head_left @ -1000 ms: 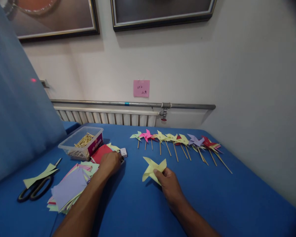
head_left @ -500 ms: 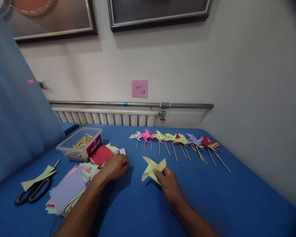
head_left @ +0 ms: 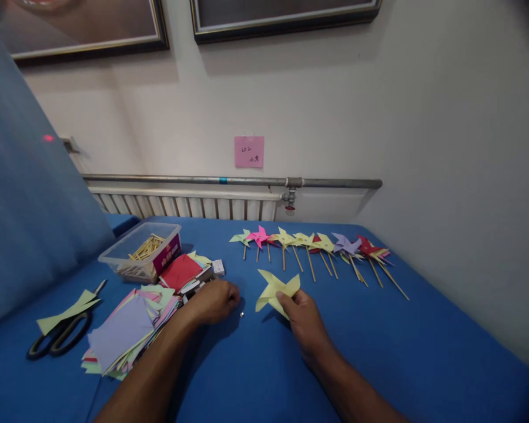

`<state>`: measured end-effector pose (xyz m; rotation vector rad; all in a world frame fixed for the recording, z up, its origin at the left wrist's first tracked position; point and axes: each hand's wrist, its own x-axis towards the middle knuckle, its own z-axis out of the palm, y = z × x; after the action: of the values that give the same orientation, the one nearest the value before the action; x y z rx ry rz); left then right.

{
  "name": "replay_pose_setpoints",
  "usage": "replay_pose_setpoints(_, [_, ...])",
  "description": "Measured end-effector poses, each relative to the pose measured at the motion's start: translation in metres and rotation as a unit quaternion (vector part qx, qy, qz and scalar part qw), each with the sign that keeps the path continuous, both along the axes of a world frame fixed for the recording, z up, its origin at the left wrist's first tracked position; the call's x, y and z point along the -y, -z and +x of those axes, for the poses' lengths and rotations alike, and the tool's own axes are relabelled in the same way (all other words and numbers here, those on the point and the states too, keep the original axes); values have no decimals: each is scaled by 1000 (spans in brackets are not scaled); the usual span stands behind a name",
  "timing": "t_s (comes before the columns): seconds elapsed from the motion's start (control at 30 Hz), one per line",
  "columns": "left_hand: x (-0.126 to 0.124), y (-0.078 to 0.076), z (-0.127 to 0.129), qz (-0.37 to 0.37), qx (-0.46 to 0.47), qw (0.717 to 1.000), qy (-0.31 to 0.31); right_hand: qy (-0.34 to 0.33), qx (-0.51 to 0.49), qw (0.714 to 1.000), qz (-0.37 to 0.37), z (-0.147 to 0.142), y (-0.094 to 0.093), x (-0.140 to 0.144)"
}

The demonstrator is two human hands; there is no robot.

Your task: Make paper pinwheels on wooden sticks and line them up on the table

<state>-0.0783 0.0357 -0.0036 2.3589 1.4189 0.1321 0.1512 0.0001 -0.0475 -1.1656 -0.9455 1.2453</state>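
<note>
Yellow paper, folded into a pinwheel head (head_left: 277, 289), sits on the blue desk (head_left: 379, 346) near its middle, pinched at its lower edge by the fingers of the right hand (head_left: 303, 320). It has no stick and rests just in front of the row of finished pinwheels (head_left: 317, 249), apart from them. The left hand (head_left: 214, 301) lies beside it on the desk with its fingers curled together at the tips; whether they grip anything I cannot tell. A tiny shiny pin-like speck (head_left: 241, 315) lies on the cloth just beside that hand, too small to make out. Behind the left hand is a loose heap of coloured paper squares (head_left: 127, 329), with a red sheet (head_left: 180, 271) and a small white box (head_left: 218, 267) at its far end. Farther left, a clear plastic tub of wooden sticks (head_left: 143, 255) stands near the radiator (head_left: 180, 205), and black-handled scissors (head_left: 55, 338) lie on the desk with a yellow-green paper offcut (head_left: 66, 306) across them. A pink note (head_left: 249, 151) is stuck to the wall above.
</note>
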Motion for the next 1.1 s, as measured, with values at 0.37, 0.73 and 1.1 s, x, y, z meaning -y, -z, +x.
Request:
replay_pose_setpoints(0.37, [-1, 11, 4, -49, 62, 995, 58, 14, 8, 1000, 3, 1, 1, 1])
replay_pose_setpoints(0.73, [5, 1, 12, 5, -16, 997, 77, -3, 2, 1000, 7, 0, 1, 1])
replay_pose_setpoints(1.1, [2, 7, 14, 34, -52, 996, 66, -5, -7, 1000, 3, 0, 0, 1])
